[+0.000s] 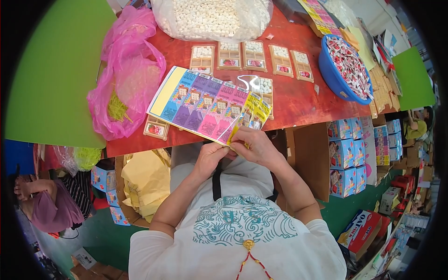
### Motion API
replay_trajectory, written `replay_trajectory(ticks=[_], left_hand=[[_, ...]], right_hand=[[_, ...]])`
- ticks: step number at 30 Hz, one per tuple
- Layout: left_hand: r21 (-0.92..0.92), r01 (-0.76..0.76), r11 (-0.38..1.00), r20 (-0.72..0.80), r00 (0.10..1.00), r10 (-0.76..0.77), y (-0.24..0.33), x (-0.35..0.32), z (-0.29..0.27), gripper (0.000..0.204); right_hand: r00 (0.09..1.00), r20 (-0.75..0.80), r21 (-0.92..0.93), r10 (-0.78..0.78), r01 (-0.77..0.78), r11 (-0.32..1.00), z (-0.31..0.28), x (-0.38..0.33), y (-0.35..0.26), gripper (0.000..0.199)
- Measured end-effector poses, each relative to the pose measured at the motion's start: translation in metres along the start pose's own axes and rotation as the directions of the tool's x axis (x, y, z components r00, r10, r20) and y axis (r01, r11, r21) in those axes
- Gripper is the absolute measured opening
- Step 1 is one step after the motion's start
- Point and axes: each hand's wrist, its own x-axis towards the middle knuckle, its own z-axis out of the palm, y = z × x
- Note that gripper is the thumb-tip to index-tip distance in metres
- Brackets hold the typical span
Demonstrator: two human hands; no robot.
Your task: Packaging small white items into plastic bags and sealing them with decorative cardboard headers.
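Observation:
A sheet of colourful printed labels (205, 102), with strips of blue, purple, pink and yellow, is held tilted at the table's near edge. My left hand (211, 158) pinches its lower edge. Close beside it, my right hand (254, 145) is closed on the yellow strip at the sheet's right end, which looks bent and shiny. Whether that strip is coming away from its backing, I cannot tell. Partly under the sheet lie small compartment trays, one tray (156, 129) at its lower left and another tray (265, 88) with white pieces behind its right end.
Several more filled trays (229, 55) stand in a row on the red table (298, 105). Behind them sits a clear bag of white pieces (210, 18). A pink plastic bag (135, 79) lies left; a blue basin (329, 70) of small packets stands right. Open cartons (308, 161) flank my lap.

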Motion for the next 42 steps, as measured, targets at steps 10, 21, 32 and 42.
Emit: replay_trajectory(ticks=[10, 21, 32, 42], left_hand=[[0.033, -0.023, 0.999, -0.012, 1.0, 0.023, -0.001, 0.001, -0.004, 0.023], [0.032, -0.001, 0.999, -0.06, 0.998, 0.003, -0.013, 0.002, -0.009, 0.024], [-0.084, -0.049, 0.995, -0.05, 0.998, 0.045, -0.009, 0.002, -0.012, 0.032], [0.171, -0.123, 0.978, -0.052, 0.99, 0.133, -0.004, 0.002, -0.015, 0.028]], right_hand=[[1.0, 0.025, -0.065, -0.013, 0.015, 0.998, 0.006, 0.004, 0.001, 0.011], [1.0, 0.017, -0.159, -0.026, 0.029, 0.987, 0.017, 0.005, 0.008, 0.005], [0.999, 0.002, -0.103, -0.035, 0.035, 0.994, 0.018, 0.007, 0.002, 0.005], [0.997, 0.051, -0.307, -0.051, 0.065, 0.95, 0.023, 0.011, -0.003, 0.004]])
